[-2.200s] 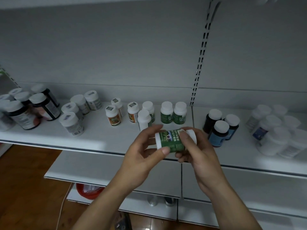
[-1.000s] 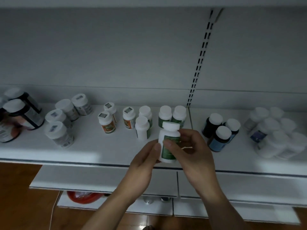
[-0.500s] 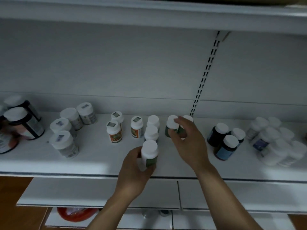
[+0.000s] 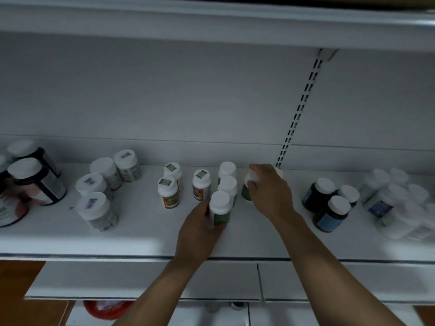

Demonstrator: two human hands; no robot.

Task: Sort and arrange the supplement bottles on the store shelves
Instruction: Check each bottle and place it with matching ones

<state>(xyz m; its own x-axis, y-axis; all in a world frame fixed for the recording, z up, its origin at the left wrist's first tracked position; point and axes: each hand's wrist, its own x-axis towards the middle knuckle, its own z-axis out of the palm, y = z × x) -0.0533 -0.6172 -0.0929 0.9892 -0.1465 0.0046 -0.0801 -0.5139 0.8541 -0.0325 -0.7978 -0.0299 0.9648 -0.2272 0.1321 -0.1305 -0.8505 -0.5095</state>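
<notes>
My left hand point(image 4: 196, 228) grips a green-labelled white-capped bottle point(image 4: 220, 209) standing upright on the white shelf point(image 4: 141, 241), at the front of a short column of like bottles point(image 4: 227, 184). My right hand point(image 4: 270, 191) is curled around another green bottle point(image 4: 247, 188) further back; a second cap point(image 4: 279, 171) peeks out behind its fingers. Orange-labelled small bottles point(image 4: 168, 192) stand just left of the column.
Grey-labelled bottles point(image 4: 96, 210) and large dark jars point(image 4: 35, 182) fill the shelf's left. Dark blue bottles point(image 4: 332, 212) and a blurred cluster of white bottles point(image 4: 397, 203) sit right. A slotted upright point(image 4: 297, 114) divides the back wall. Lower shelves point(image 4: 141, 281) jut out below.
The bottle I held in both hands earlier now stands on the shelf under my left hand. My right hand left it and reached back onto the green bottles by the upright.
</notes>
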